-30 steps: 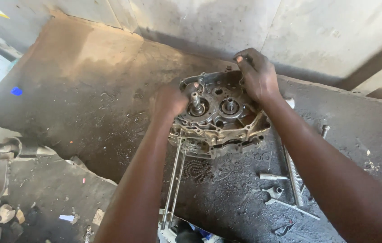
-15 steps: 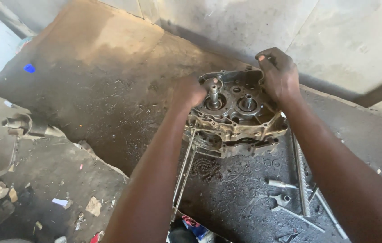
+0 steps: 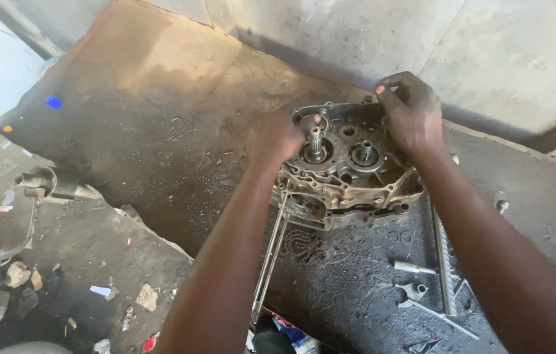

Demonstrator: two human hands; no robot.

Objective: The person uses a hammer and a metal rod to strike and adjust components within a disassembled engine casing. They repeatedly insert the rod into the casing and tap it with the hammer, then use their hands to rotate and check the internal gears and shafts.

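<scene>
Lying flat, engine case (image 3: 350,174) shafts upward

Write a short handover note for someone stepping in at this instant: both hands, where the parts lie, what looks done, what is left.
Left hand grips the engine case at its left edge, by the shaft. Right hand holds its far right rim. Case sits on the greasy mat, open face up. Chain, long rods and loose tools lie nearer. Done: case opened. Left: shafts still seated inside.
</scene>
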